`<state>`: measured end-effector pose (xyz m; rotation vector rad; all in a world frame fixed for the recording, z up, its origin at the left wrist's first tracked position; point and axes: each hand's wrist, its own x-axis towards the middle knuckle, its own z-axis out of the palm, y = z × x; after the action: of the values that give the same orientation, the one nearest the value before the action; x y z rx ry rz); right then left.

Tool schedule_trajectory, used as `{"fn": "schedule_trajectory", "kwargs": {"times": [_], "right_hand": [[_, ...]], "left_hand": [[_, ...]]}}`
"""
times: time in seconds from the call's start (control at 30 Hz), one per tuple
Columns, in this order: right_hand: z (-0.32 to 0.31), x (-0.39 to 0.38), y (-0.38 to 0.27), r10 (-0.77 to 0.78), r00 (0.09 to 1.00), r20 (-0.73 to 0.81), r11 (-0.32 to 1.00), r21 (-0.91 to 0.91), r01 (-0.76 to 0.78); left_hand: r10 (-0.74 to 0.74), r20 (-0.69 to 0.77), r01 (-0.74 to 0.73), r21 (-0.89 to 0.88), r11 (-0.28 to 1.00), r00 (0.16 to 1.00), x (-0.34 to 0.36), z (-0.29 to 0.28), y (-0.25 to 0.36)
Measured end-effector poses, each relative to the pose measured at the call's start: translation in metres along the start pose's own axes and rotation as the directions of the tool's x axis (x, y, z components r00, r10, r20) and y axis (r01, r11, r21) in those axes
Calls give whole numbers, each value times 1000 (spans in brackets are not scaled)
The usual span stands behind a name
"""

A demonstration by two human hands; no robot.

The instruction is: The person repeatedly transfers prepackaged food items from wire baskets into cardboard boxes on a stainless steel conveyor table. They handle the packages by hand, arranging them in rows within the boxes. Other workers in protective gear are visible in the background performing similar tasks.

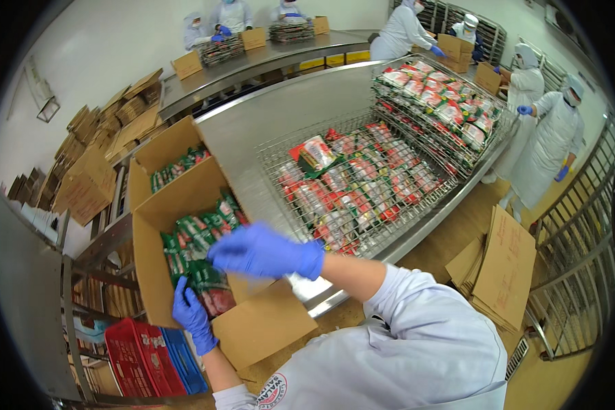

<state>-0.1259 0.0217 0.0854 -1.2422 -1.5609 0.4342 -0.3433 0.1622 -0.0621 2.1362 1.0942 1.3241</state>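
An open cardboard box (150, 266) stands in front of me on the left, filled with rows of green and red plastic packs (197, 236). My left hand (195, 320), in a blue glove, rests at the box's near left corner with its fingers stretched up beside the packs. Over the near right part of the box is my right hand (260, 253), also gloved in blue. Motion smears its fingers, and I cannot make out anything in them. To the right, a wire basket (280, 208) holds similar packs lying flat, with one pack (317, 156) tilted on top.
More filled wire baskets (424, 113) are stacked at the table's far right. A second cardboard box (143, 167) with packs adjoins mine. Red and blue crates (143, 359) sit low left. Flattened cartons (502, 266) and a metal rack (574, 280) stand right. Several co-workers work farther back.
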Motion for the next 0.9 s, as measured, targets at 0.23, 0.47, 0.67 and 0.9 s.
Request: {"fn": "schedule_trajectory", "kwargs": {"times": [0.23,0.47,0.67,0.9], "right_hand": [[-205,-2,232,368,666,-649,618,-365,-697],[-230,14,303,738,541,-404,225,-608,-761],[-225,14,307,705,506,-498,182,-562,-807],[-192,14,302,652,544,-528,434,-328,-839]], "left_hand": [[86,-203,-93,-24,995,975,-1,18,65],[-2,-253,8,26,1000,967,-11,19,112],[-69,-260,82,38,996,963,-10,17,124],[29,-301,-40,-30,999,953,-6,-25,112]]}}
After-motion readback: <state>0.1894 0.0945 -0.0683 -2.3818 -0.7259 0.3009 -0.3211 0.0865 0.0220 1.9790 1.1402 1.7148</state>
